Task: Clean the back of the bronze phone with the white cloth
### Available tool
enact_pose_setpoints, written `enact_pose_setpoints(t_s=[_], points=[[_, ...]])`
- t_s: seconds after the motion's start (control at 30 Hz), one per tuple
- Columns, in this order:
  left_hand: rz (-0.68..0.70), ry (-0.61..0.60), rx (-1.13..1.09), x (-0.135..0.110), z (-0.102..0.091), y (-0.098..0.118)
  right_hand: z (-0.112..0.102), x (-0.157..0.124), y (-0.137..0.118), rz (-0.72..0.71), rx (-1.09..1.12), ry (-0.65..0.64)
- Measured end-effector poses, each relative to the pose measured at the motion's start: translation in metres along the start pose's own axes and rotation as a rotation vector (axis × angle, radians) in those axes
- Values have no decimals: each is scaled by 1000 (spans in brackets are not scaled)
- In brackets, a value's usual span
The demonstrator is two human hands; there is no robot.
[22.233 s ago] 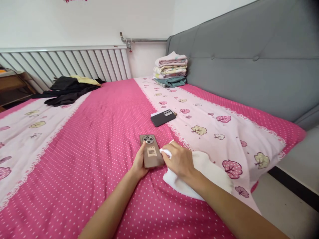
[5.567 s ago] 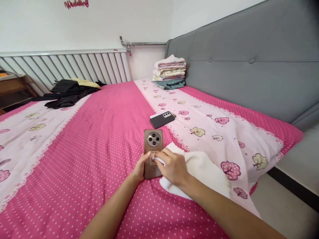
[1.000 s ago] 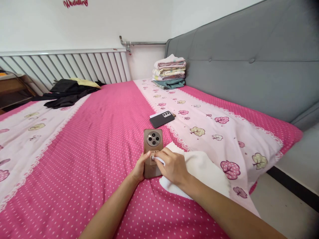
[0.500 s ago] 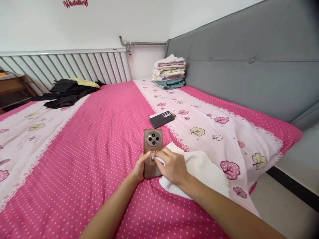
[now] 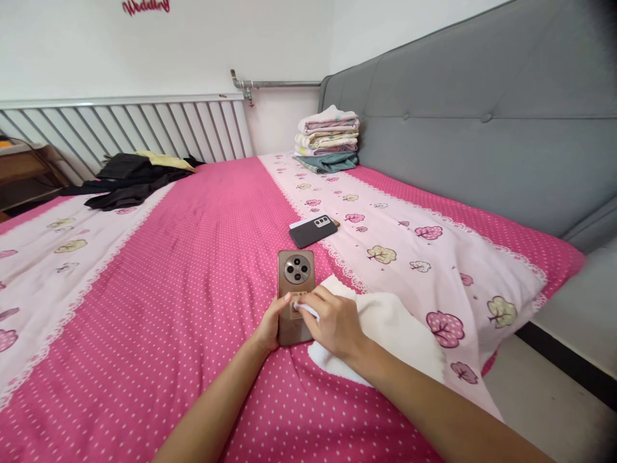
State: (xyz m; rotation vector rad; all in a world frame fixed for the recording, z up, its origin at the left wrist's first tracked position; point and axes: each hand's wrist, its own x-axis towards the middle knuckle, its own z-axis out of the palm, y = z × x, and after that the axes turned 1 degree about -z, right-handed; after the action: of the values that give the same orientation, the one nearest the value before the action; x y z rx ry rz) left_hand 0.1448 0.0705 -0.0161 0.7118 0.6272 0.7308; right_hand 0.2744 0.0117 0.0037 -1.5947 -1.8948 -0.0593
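A bronze-brown smartphone (image 5: 295,333) lies face down, its round camera ring at the far end and a pale printed label in its middle. My left hand (image 5: 270,323) grips the phone's left edge, thumb resting on its back. Pinched in the fingers of my right hand (image 5: 336,321) is a small white wad (image 5: 308,310), pressed on the label; whether it is cloth or tissue I cannot tell. Under my right hand and wrist a white cloth (image 5: 400,328) is spread on the bed.
Beyond the phone, a dark grey smartphone (image 5: 308,233) lies on top of another flat item. Folded fabrics (image 5: 328,138) are stacked by the grey headboard (image 5: 457,122). Black clothes (image 5: 135,180) lie near the radiator (image 5: 193,128). A pink dotted sheet (image 5: 202,257) covers the bed.
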Motion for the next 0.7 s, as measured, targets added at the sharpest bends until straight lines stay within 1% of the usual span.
enact_pose_setpoints(t_s=[0.17,0.37,0.7], points=[[8,-12,-6,0,1,0,0,0,-1,4,-3,-2],[7,11,-22,-1,5,2,0,0,0,-1,-16,-2],[17,16,-36,0,4,1,0,0,0,-1,-3,6]])
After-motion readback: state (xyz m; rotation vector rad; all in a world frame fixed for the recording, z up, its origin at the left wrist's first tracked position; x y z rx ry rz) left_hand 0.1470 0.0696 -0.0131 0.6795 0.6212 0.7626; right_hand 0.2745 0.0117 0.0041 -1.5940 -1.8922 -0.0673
